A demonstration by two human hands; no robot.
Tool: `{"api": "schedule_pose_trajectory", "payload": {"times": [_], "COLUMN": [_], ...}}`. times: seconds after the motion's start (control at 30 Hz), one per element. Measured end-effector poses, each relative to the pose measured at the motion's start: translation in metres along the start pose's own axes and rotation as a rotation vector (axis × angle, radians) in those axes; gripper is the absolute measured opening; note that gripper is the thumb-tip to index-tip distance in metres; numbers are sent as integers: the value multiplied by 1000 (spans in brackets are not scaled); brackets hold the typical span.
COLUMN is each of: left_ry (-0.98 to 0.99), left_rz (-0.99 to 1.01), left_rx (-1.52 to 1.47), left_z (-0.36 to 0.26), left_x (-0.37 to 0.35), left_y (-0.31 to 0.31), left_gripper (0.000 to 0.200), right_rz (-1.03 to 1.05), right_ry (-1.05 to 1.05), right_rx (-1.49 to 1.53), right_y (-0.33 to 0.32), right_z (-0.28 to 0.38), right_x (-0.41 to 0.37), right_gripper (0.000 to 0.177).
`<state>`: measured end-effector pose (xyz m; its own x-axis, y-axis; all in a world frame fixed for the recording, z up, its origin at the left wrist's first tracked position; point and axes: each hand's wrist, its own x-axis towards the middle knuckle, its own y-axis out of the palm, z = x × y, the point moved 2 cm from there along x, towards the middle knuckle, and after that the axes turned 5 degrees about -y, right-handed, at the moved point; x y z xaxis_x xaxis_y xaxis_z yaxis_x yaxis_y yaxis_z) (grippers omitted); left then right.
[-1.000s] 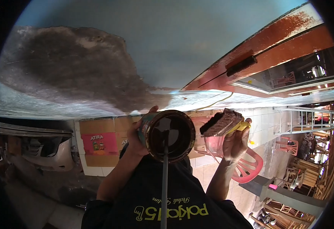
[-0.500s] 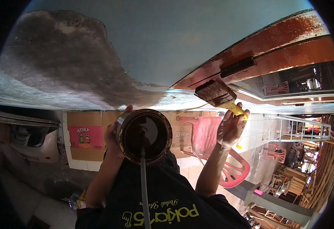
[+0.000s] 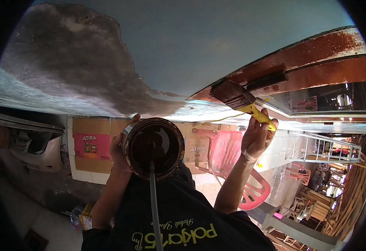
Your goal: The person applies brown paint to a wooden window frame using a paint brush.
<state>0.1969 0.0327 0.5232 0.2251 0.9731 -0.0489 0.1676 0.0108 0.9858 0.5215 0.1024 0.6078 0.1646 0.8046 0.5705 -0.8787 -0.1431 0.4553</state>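
My left hand (image 3: 118, 152) is wrapped round the side of a round paint can (image 3: 128, 165), its open top facing the camera. Dark brown paint shows inside the can, and a thin grey rod or cord (image 3: 155, 213) runs across its rim. On the right, my right hand (image 3: 256, 140) grips the yellow handle of a wide paintbrush (image 3: 264, 119). Brown paint coats the bristles, which overlap the lower edge of a reddish-brown wooden frame (image 3: 308, 56) in view. Whether they touch the wood I cannot tell.
Ahead is a blue-grey wall (image 3: 183, 46) with a bare grey patch (image 3: 74, 58). Flattened cardboard (image 3: 91, 146) lies on the tiles. A pink plastic chair (image 3: 224, 150) stands near my right arm. Farther right are a metal ladder (image 3: 325, 147) and stacked wood (image 3: 352, 201).
My right hand and the brush have shifted slightly right, and the bristles now overlap the wooden frame. The can in my left hand sits slightly farther left in view.
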Motion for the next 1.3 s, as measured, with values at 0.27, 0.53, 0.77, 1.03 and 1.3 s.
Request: {"api": "schedule_pose_trajectory", "payload": {"times": [0.27, 0.53, 0.77, 1.03, 1.3], "left_ry": [5, 11, -42, -30, 2], "left_rz": [-17, 44, -39, -55, -34], "left_rx": [8, 76, -55, -26, -21], "left_z": [-2, -5, -3, -2, -4], "left_x": [2, -1, -2, -5, -6], "left_y": [0, -8, 1, -4, -3], "left_gripper": [67, 65, 70, 69, 69], "right_rz": [-54, 17, -30, -37, -20], "right_ry": [-6, -32, -32, -27, -26], "right_rx": [-14, -37, -96, -150, -143], "right_y": [3, 6, 10, 8, 13], "right_z": [8, 9, 6, 6, 7], "right_x": [-3, -5, -6, -7, -13], "right_gripper": [20, 20, 17, 19, 18]}}
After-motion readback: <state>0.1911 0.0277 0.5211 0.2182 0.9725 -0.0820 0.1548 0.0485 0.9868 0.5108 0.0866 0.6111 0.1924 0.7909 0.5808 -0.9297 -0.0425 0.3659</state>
